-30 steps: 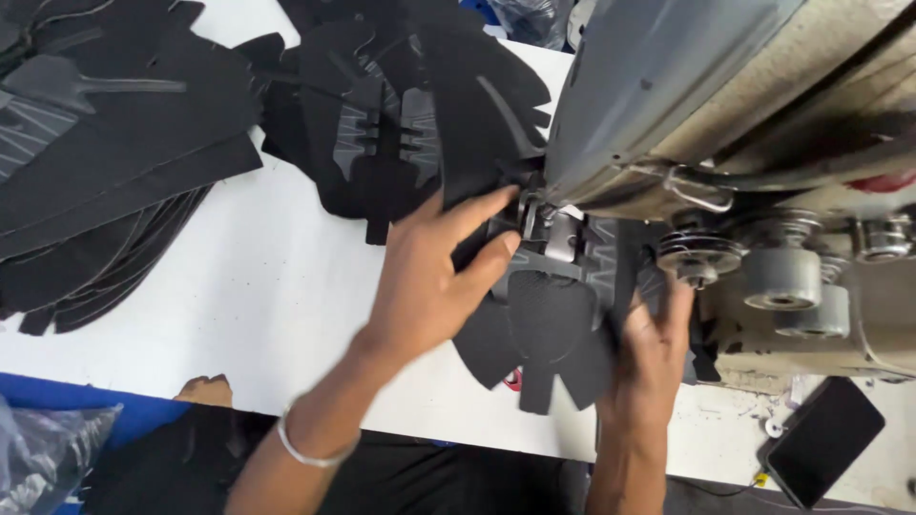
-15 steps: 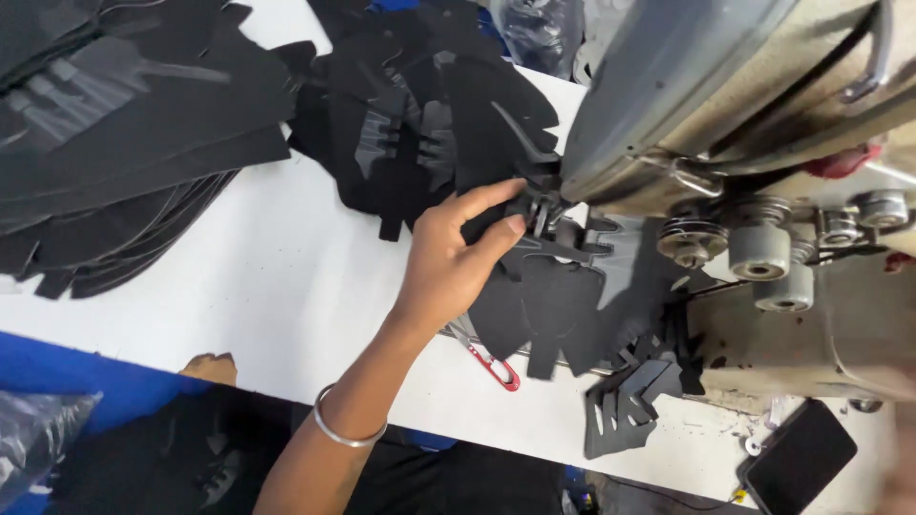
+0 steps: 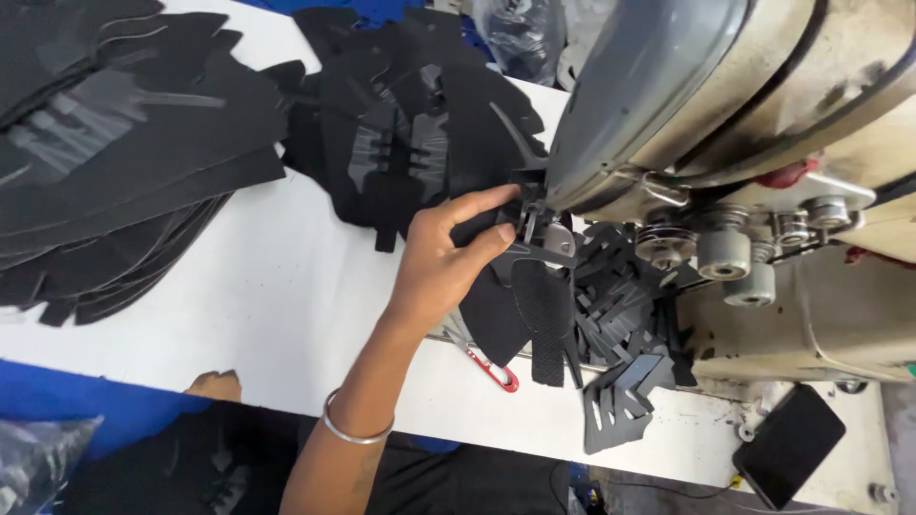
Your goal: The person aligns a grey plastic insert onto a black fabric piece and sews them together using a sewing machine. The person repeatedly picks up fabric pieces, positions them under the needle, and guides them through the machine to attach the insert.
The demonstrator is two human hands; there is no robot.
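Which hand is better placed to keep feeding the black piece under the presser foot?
Left, probably: the left hand already pinches the black piece right at the presser foot. The right hand is out of view.

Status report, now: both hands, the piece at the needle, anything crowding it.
Left hand pinching black cut piece at presser foot. Right hand out of view. Loose black cut pieces piled beside the foot; red-handled snips under the work.
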